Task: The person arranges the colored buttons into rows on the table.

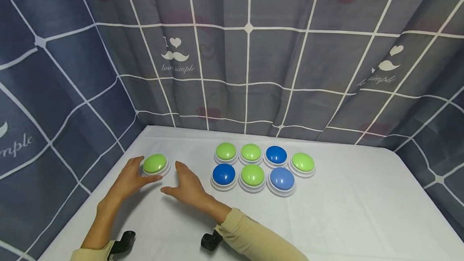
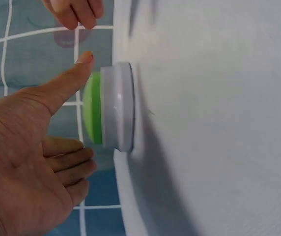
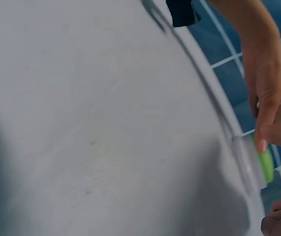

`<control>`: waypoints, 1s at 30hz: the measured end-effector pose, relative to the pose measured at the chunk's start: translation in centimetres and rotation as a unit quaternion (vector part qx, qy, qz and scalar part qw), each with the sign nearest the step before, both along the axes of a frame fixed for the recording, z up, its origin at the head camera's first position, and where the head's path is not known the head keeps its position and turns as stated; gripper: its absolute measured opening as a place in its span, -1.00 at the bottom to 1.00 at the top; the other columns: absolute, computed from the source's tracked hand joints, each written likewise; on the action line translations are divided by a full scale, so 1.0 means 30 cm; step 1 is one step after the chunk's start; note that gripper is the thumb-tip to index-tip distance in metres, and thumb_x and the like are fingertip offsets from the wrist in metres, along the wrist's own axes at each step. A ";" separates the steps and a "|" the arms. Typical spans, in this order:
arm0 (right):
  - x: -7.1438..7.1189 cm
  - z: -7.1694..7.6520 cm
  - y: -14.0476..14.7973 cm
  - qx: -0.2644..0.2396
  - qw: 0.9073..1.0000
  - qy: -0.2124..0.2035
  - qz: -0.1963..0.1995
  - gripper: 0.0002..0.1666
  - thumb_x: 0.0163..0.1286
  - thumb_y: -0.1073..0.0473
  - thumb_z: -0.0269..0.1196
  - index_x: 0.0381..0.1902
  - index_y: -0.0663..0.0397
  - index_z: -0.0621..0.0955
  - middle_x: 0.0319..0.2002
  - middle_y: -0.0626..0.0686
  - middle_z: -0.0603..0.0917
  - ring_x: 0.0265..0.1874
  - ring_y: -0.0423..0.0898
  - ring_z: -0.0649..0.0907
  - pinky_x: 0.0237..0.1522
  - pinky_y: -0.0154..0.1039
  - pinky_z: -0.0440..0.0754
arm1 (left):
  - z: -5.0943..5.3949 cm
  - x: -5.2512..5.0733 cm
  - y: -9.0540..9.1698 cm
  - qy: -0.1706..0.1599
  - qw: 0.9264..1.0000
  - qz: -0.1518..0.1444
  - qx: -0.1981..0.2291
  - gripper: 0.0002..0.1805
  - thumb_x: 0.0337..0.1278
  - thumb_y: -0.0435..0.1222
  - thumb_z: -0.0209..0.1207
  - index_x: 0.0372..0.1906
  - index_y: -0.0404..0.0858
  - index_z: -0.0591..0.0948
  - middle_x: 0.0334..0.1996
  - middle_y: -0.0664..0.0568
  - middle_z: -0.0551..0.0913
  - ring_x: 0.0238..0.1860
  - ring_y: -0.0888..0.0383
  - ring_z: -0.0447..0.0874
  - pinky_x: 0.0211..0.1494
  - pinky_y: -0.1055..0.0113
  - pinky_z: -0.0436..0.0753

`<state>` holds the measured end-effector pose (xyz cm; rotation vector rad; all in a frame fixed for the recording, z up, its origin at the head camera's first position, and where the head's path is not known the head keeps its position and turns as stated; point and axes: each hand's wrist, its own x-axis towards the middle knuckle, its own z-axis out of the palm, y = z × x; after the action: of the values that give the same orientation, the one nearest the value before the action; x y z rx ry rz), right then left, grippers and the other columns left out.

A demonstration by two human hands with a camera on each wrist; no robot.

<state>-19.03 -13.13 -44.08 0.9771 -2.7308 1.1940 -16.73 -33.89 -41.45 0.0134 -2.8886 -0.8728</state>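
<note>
A push button with a green dome on a white round base [image 1: 154,164] sits on the white table at the left. Around its near-left side lies my left hand [image 1: 125,182], thumb and fingers spread apart. In the left wrist view the thumb and fingers flank the green dome [image 2: 93,108]; whether they touch it I cannot tell. My right hand [image 1: 190,186] hovers just right of that button, its thumb and fingers parted and holding nothing. The right wrist view shows the green button [image 3: 251,164] partly hidden behind the hands.
Right of my hands stand several similar buttons in two rows, among them a green one [image 1: 252,175], a dark blue one [image 1: 223,175] and a lighter blue one [image 1: 282,179]. A grey checked curtain [image 1: 224,59] borders the back and sides of the white table [image 1: 362,204].
</note>
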 end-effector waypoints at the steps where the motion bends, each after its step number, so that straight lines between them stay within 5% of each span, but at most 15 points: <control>1: -0.009 -0.008 -0.012 0.006 1.000 -0.002 -0.006 0.01 0.22 -0.10 0.44 0.42 0.36 0.30 0.37 0.20 0.40 0.36 -0.04 0.39 0.32 -0.25 0.36 | -0.006 -0.008 -0.004 -0.003 1.000 -0.003 0.002 0.15 -0.06 -0.01 0.48 0.33 -0.73 0.13 0.26 -0.65 0.19 0.28 -0.55 0.15 0.24 -0.40 0.21; 8: -0.055 -0.045 -0.079 0.022 0.999 -0.030 -0.025 0.02 0.23 -0.08 0.44 0.43 0.36 0.28 0.40 0.19 0.37 0.41 -0.06 0.33 0.35 -0.30 0.30 | -0.040 -0.040 -0.024 -0.015 0.999 -0.018 0.022 0.13 -0.06 -0.08 0.50 0.34 -0.73 0.12 0.26 -0.65 0.17 0.28 -0.56 0.13 0.24 -0.44 0.17; 12: -0.075 -0.046 -0.108 0.043 0.998 -0.012 -0.032 -0.05 0.29 -0.09 0.39 0.42 0.35 0.29 0.39 0.16 0.39 0.40 -0.09 0.34 0.33 -0.34 0.31 | -0.055 -0.052 -0.032 -0.003 0.999 -0.041 0.030 0.04 -0.05 -0.13 0.50 0.31 -0.73 0.19 0.23 -0.64 0.24 0.27 -0.53 0.18 0.24 -0.41 0.19; 18: -0.094 -0.025 -0.146 0.087 0.996 0.020 -0.027 -0.13 0.36 -0.10 0.32 0.42 0.28 0.32 0.36 0.12 0.42 0.35 -0.13 0.38 0.28 -0.38 0.35 | -0.043 -0.057 -0.069 -0.025 0.999 -0.023 0.013 0.06 -0.03 -0.15 0.48 0.30 -0.77 0.15 0.24 -0.69 0.18 0.28 -0.59 0.11 0.24 -0.45 0.17; 23: -0.107 -0.014 -0.155 0.107 0.993 0.032 -0.020 -0.17 0.37 -0.02 0.32 0.43 0.26 0.31 0.37 0.09 0.41 0.36 -0.13 0.38 0.30 -0.39 0.31 | -0.045 -0.057 -0.086 -0.022 0.998 -0.043 0.025 -0.08 0.00 -0.22 0.47 0.27 -0.74 0.26 0.25 -0.64 0.27 0.31 -0.56 0.14 0.27 -0.42 0.18; 30: -0.110 -0.032 -0.144 0.077 0.997 0.014 -0.003 -0.26 0.41 0.08 0.28 0.41 0.30 0.33 0.36 0.12 0.44 0.36 -0.08 0.39 0.34 -0.35 0.29 | -0.069 -0.054 -0.076 -0.028 0.998 -0.048 0.036 -0.12 0.07 -0.21 0.43 0.26 -0.74 0.28 0.24 -0.65 0.28 0.29 -0.57 0.17 0.26 -0.39 0.23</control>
<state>-22.32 -17.43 -45.04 0.9907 -2.8356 0.9744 -18.36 -36.18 -43.52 -0.0973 -2.9302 -1.0085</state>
